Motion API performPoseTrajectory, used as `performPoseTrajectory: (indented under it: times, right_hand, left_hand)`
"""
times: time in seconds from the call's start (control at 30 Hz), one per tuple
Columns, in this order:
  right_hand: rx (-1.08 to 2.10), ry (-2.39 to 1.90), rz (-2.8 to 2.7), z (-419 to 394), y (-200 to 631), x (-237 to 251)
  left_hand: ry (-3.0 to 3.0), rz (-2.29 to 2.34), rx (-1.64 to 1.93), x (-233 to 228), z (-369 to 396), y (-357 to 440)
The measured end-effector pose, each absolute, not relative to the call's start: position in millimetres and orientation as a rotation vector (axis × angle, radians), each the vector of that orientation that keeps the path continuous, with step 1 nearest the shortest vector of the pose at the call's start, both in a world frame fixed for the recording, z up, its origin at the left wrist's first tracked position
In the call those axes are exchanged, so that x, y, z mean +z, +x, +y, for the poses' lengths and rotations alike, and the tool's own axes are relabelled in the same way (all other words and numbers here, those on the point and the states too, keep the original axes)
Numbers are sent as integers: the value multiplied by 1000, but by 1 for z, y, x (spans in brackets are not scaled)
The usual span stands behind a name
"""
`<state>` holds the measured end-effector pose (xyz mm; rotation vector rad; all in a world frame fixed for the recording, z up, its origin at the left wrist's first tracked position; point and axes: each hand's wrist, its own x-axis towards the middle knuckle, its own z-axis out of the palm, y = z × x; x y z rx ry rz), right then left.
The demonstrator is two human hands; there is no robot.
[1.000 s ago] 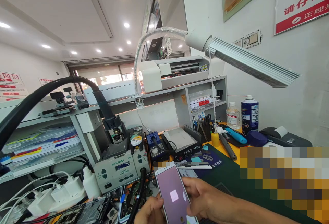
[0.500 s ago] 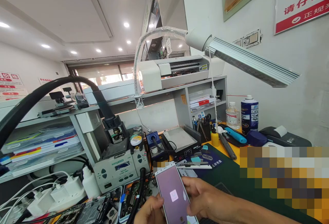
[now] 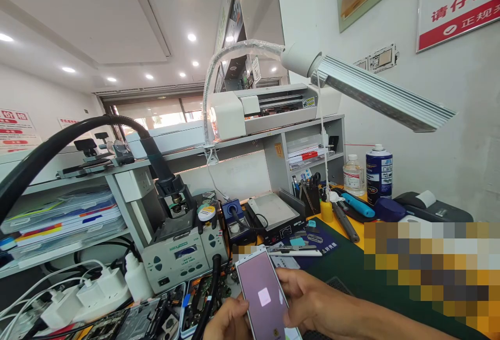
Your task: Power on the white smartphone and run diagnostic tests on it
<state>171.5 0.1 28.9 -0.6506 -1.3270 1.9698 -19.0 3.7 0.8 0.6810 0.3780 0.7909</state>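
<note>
A white-framed smartphone (image 3: pixel 261 290) is held up at the bottom centre, its lit screen purple with a pale square icon in the middle. My left hand (image 3: pixel 228 319) grips its left edge, the thumb lying along the side. On the right edge, my right hand (image 3: pixel 308 298) is closed round the phone, with the thumb over the lower right of the screen and fingers behind it. The phone's lower end runs out of the picture. Behind the phone lies a dark green mat (image 3: pixel 344 262).
To the left stand a grey soldering station (image 3: pixel 183 262), a white power strip (image 3: pixel 89 298) with plugs, and opened phone parts (image 3: pixel 136 322). A lamp (image 3: pixel 383 92) hangs overhead. A spray can (image 3: pixel 378 174), a bottle (image 3: pixel 353 175) and a yellow pot (image 3: pixel 326 211) stand at the back right.
The pale icon on the phone's screen has lost its inner mark and is now a plain square. Both hands keep the same hold.
</note>
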Motion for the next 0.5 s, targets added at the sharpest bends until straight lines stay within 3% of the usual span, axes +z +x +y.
performPoseTrajectory:
  times: [0.5]
  right_hand:
    - [1971,-684,-1303,1,171,29]
  left_hand:
    - [693,365,784,-4,7,-18]
